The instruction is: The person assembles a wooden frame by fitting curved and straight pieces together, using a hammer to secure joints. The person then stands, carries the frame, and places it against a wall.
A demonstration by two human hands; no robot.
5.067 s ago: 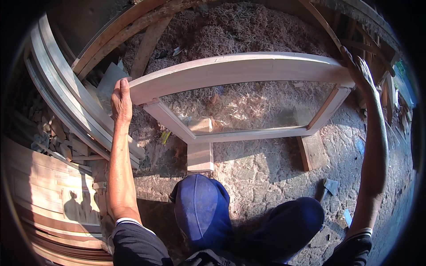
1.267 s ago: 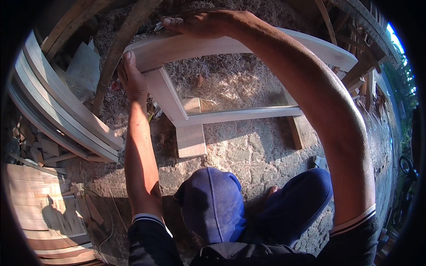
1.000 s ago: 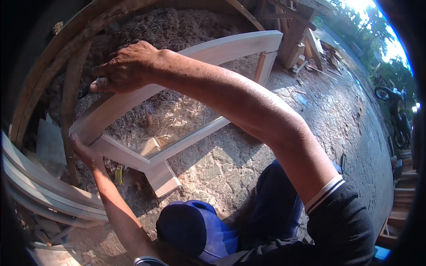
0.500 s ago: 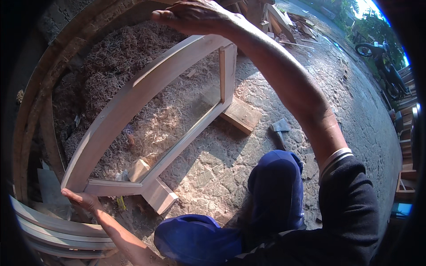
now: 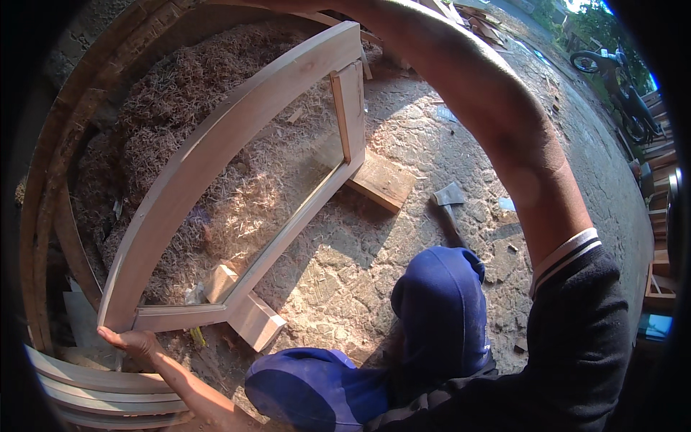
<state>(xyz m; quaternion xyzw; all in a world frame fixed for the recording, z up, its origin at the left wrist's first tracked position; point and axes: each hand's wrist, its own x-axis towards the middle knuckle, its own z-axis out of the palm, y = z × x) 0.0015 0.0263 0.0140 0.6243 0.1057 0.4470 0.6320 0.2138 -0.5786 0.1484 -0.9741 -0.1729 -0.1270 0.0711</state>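
Note:
A pale wooden frame [image 5: 186, 169], with one long curved rail and straight inner rails, stands tilted in front of me, open in the middle. My left hand [image 5: 138, 343] grips its lower left corner, thumb along the edge and the other fingers partly hidden. Two wood blocks, a lower one [image 5: 257, 322] and an upper one [image 5: 381, 181], lie at its straight side on the ground. My right arm reaches over the frame's far end. Only a sliver of my right hand [image 5: 291, 6] shows at the top edge; its fingers are cut off.
A hatchet [image 5: 450, 198] lies on the rough ground ahead of my knee. Wood shavings [image 5: 173, 101] are heaped behind the frame. Curved wooden pieces [image 5: 108, 389] are stacked at lower left, and a large curved timber [image 5: 43, 209] rises at left. A motorcycle [image 5: 622, 97] stands far right.
The frame's far end has risen toward the top of the picture, and its near corner has shifted slightly down. My right hand, stretched flat above the far end before, has moved mostly out of view.

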